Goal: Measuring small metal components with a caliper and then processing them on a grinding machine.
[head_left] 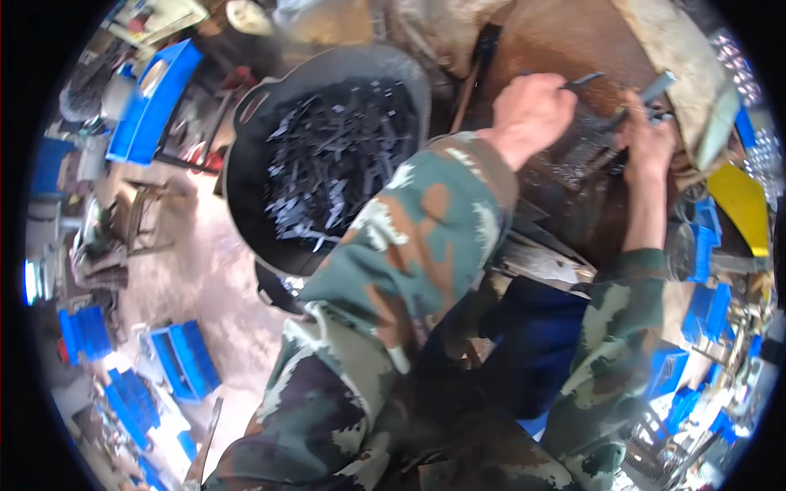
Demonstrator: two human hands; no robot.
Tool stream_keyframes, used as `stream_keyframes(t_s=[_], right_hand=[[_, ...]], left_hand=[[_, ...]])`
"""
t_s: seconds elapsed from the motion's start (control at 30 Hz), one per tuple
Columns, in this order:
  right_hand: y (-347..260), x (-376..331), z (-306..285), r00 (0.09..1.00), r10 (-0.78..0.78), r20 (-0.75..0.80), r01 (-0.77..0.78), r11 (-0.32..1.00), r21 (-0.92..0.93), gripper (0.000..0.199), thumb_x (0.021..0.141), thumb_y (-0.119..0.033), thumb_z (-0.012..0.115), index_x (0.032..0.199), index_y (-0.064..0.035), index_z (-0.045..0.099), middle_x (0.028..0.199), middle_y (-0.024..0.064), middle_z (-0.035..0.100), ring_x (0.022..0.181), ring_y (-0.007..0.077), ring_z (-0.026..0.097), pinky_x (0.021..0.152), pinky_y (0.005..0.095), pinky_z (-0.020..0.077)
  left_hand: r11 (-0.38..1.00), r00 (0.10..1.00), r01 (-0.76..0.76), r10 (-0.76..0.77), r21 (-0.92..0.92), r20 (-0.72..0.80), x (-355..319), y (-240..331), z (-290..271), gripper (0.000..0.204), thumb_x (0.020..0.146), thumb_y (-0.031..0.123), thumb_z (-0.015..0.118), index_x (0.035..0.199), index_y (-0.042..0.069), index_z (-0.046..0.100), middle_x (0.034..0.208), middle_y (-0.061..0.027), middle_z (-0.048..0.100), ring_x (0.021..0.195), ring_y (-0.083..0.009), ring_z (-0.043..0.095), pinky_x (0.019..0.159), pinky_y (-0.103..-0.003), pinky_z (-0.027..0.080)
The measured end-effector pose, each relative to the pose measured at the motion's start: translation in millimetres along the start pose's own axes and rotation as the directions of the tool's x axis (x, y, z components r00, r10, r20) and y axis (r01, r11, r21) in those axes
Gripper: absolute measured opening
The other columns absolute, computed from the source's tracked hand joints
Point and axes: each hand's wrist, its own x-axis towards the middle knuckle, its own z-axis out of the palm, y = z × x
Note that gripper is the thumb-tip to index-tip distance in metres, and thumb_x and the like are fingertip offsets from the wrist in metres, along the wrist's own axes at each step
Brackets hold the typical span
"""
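My left hand (534,113) is closed above a brown, worn work surface (565,41). A thin dark strip (584,80) sticks out past its fingers. To the right, my right hand (648,139) has its fingers bent around a grey metal bar (659,86); its grip is partly hidden and blurred. Small dark pieces (577,172) lie wet-looking on the surface between the two hands. Left of my left forearm stands a large black tub (237,192), holding a heap of dark, thin metal strips (336,155).
Blue plastic bins (184,360) stand on the floor at left, and a long blue tray (151,102) is at upper left. A wooden stool (151,217) is beside the tub. At right are a yellow panel (741,204) and more blue bins (706,311).
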Motion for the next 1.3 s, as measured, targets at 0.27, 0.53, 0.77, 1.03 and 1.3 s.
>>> stream_keyframes(t_s=[0.27, 0.53, 0.77, 1.03, 1.3], right_hand=[[3, 1, 20, 0.993, -0.026, 0.115, 0.019, 0.998, 0.065, 0.015, 0.094, -0.018, 0.069, 0.096, -0.0034, 0.069, 0.056, -0.0056, 0.045, 0.044, 0.0052, 0.037, 0.042, 0.0234, 0.0336], [6, 6, 12, 0.997, -0.018, 0.08, 0.017, 1.0, 0.015, 0.018, 0.093, -0.02, 0.07, 0.099, -0.0032, 0.067, 0.054, -0.0047, 0.043, 0.044, 0.0065, 0.039, 0.042, 0.024, 0.0323], [7, 6, 14, 0.997, -0.02, 0.08, 0.02, 1.0, -0.006, 0.021, 0.094, -0.019, 0.068, 0.107, -0.0012, 0.067, 0.054, -0.004, 0.042, 0.044, 0.0068, 0.038, 0.042, 0.0246, 0.0325], [7, 7, 13, 0.995, -0.022, 0.096, 0.026, 0.999, -0.042, 0.023, 0.097, -0.017, 0.064, 0.111, -0.0002, 0.066, 0.054, -0.0036, 0.042, 0.045, 0.0073, 0.038, 0.043, 0.0248, 0.0342], [8, 8, 10, 0.993, -0.012, 0.117, 0.016, 0.999, -0.029, 0.023, 0.098, -0.016, 0.061, 0.114, 0.0, 0.067, 0.056, -0.003, 0.043, 0.046, 0.0075, 0.039, 0.044, 0.0248, 0.0346]], left_hand=[[0.996, 0.995, 0.077, -0.074, -0.045, 0.07, -5, 10, -12, 0.027, 0.086, 0.026, 0.06, 0.103, 0.008, 0.072, 0.095, -0.0217, 0.07, 0.095, -0.0415, 0.065, 0.087, -0.047, 0.053], [0.997, 0.998, 0.019, -0.015, -0.075, 0.06, -9, 7, -4, 0.026, 0.084, 0.024, 0.062, 0.096, 0.003, 0.072, 0.088, -0.0261, 0.068, 0.089, -0.0444, 0.065, 0.083, -0.05, 0.052], [0.997, 0.994, 0.034, -0.026, -0.072, 0.104, -11, 6, -2, 0.026, 0.083, 0.023, 0.062, 0.095, 0.002, 0.072, 0.087, -0.0265, 0.068, 0.088, -0.0447, 0.065, 0.082, -0.05, 0.052], [0.997, 0.997, 0.007, -0.001, -0.078, 0.071, -11, 6, 3, 0.027, 0.083, 0.023, 0.062, 0.096, 0.001, 0.072, 0.087, -0.0265, 0.068, 0.087, -0.0444, 0.065, 0.083, -0.05, 0.052], [0.997, 0.996, 0.014, -0.007, -0.075, 0.086, -12, 7, 3, 0.027, 0.082, 0.023, 0.061, 0.096, 0.002, 0.072, 0.087, -0.0262, 0.068, 0.088, -0.044, 0.066, 0.083, -0.05, 0.052]])
